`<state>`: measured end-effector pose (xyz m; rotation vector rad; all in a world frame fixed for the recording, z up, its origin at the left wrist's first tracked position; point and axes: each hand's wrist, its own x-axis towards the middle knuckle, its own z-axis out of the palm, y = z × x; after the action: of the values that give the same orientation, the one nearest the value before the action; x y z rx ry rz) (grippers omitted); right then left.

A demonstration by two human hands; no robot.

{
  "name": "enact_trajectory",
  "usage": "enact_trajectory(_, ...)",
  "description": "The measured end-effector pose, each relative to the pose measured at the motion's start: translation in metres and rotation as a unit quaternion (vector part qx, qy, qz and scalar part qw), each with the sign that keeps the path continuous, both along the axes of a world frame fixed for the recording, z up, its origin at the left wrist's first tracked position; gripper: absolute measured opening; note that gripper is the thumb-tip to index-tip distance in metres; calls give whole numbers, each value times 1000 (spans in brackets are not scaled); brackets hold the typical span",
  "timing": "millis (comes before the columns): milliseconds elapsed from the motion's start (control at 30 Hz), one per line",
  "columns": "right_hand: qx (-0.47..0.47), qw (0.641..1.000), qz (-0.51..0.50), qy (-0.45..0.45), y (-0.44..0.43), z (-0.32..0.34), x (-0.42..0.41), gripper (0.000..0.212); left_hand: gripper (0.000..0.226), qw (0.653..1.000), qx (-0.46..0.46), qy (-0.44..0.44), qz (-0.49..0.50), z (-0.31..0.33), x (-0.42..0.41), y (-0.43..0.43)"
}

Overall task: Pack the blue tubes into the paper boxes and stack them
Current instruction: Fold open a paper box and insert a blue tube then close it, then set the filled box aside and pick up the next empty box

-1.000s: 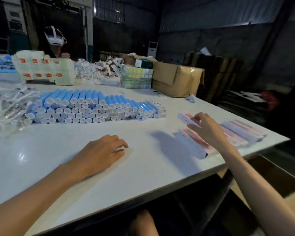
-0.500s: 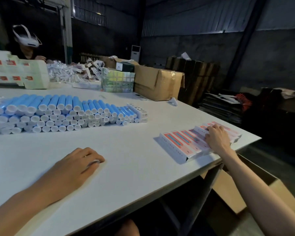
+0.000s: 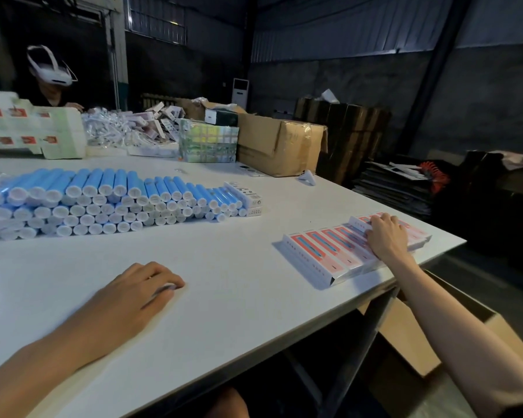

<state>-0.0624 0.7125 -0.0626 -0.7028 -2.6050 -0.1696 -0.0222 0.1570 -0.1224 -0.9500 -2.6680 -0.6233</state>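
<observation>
Right now the R hand [image 3: 385, 239] lies on top of the row of flat red-and-white paper boxes [image 3: 323, 251]. Its fingers are spread and bent, tips pressing on the far boxes; thumb hidden, no pinch showing. The boxes lie side by side, touching, at the right corner of the white table [image 3: 239, 312], near its front edge. L hand [image 3: 133, 297] is well apart from them, palm down on the table w/ fingers loosely curled. A small pale thing [image 3: 167, 286] peeks out under the fingertips; can't tell what it is or whether it's held. Further back, left of center, the blue tubes [image 3: 109, 188] sit in a big stack several layers high, white caps toward the camera, none packed in the red boxes as far as shows. Two white cartons [image 3: 249, 197] lie against the stack's right end. At the back of the table: a shrink-wrapped pack [image 3: 207, 144], a taped brown cardboard box [image 3: 278, 143], a heap of small bagged items [image 3: 112, 128] and a pale green box stack [image 3: 61, 137]. Another person [image 3: 50, 95] w/ a white headset is behind that. An open cardboard box [image 3: 411, 336] sits on the floor below the table's right edge.
</observation>
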Motion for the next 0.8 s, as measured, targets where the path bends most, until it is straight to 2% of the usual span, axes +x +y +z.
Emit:
enact_trajectory(100, -6, 1000, -6, 5, -3, 2, 3, 36, 26, 1000, 1, -5, 0, 2, 1, 0)
enact_trajectory(200, -4, 998, 18, 52, -24, 2, 2, 34, 21, 1000, -9, -12, 7, 5, 3, 1)
enact_trajectory(333, -82, 975, 157, 136, -104, 10, -14, 29, 20, 1000, -16, -20, 16, 14, 8, 2)
enact_trajectory(433, -170, 935, 273, 149, -190, 18, -23, 17, 19, 999, -18, -30, 40, 20, 12, 2)
enact_trajectory(533, -255, 860, 413, 159, -288, 18, -22, 12, 21, 997, -26, -44, 57, 30, 16, -1)
enact_trajectory(633, -360, 757, 531, 128, -376, 19, -16, 15, 28, 992, -67, -85, 66, 47, 20, -10)
enact_trajectory(733, -462, 654, 595, 65, -446, 20, -9, 22, 27, 982, -103, -109, 118, 66, 26, -27)
enact_trajectory(800, -548, 581, 601, 31, -480, 8, -2, 26, 21, 969, -145, -104, 168, 75, 35, -43)
